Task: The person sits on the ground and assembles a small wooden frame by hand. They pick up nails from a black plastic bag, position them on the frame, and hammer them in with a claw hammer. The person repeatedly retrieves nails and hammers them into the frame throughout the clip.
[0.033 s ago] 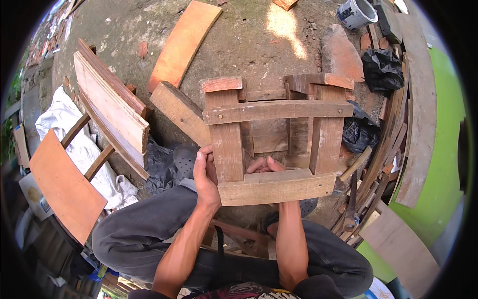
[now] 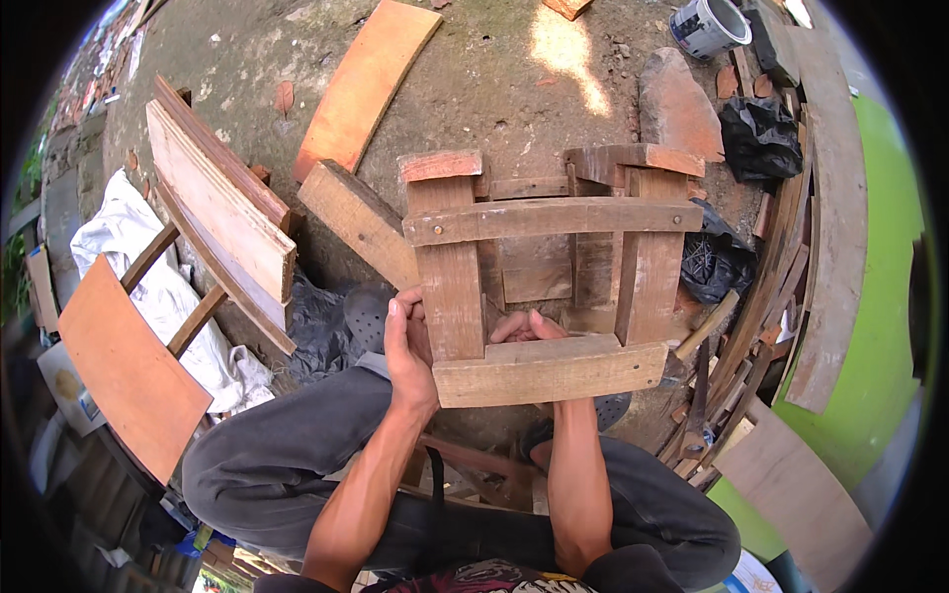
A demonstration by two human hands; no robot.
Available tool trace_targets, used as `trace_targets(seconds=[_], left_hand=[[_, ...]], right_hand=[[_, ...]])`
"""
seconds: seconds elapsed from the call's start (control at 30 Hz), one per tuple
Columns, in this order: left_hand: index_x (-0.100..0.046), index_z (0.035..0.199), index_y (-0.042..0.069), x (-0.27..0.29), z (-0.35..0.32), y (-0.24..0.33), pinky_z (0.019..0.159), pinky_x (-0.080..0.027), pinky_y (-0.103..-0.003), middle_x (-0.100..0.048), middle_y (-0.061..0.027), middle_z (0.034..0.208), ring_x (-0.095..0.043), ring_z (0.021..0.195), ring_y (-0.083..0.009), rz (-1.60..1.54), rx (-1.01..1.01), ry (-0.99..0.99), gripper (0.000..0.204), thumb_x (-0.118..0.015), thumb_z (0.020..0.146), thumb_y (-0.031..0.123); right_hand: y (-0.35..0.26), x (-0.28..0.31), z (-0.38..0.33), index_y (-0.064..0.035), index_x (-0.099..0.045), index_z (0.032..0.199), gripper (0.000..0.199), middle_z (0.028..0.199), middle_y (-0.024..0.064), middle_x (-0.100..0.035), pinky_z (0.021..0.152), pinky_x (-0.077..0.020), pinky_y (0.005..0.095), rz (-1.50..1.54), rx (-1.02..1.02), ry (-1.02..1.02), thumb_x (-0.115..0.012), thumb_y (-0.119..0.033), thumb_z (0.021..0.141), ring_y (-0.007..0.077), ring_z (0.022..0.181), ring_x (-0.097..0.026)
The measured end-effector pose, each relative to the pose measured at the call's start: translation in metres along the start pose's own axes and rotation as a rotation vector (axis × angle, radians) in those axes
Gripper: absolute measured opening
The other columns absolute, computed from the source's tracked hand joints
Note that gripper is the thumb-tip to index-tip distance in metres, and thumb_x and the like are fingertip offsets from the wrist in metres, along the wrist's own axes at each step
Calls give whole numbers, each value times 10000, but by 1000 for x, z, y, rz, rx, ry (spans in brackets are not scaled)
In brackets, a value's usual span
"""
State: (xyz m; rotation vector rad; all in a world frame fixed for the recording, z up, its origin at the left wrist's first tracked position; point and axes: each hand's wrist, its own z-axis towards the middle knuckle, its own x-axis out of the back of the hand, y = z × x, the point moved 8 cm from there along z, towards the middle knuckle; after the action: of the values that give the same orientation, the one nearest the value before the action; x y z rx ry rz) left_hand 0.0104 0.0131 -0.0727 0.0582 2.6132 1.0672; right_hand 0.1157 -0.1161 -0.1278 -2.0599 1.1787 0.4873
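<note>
A small wooden frame (image 2: pixel 554 219), like a stool on its side, stands before me. It has two thick uprights, a nailed crossbar, and a pale lower board (image 2: pixel 551 374) on the near side. My left hand (image 2: pixel 409 341) is closed against the outer edge of the left upright (image 2: pixel 447 287), thumb up, fingers curling behind the wood. Through the frame's opening shows my right hand (image 2: pixel 529 326), its fingers curled just beyond the lower board, which hides the wrist. Whatever those fingers hold, if anything, cannot be made out.
A hammer (image 2: pixel 698 395) and scrap wood lie to the right, near black plastic bags (image 2: pixel 759 138) and a paint can (image 2: pixel 709 27). A loose block (image 2: pixel 361 222) sits left of the frame. Farther left are leaning boards (image 2: pixel 222 203) and a white cloth (image 2: pixel 148 267).
</note>
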Motion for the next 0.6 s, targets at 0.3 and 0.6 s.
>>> trace_targets(seconds=[0.3, 0.6], left_hand=[[-533, 1191, -7, -9, 14, -9, 957, -473, -371, -623, -147, 1144, -601, 1045, -226, -121, 34, -43, 609, -294, 1064, 539], [-490, 1340, -89, -10, 40, -23, 975, -476, -375, -615, -203, 1278, -603, 1103, -240, -124, 101, -146, 707, -278, 1068, 529]], right_hand=[[-2, 5, 3, 21, -644, 1048, 485, 966, 133, -677, 842, -555, 368, 338, 30, 170, -533, -450, 1022, 227, 928, -666], [-24, 154, -95, -28, -513, 1344, 438, 1445, 181, -522, 1082, -429, 502, 212, 34, 794, -399, -316, 1034, 353, 1312, -508]])
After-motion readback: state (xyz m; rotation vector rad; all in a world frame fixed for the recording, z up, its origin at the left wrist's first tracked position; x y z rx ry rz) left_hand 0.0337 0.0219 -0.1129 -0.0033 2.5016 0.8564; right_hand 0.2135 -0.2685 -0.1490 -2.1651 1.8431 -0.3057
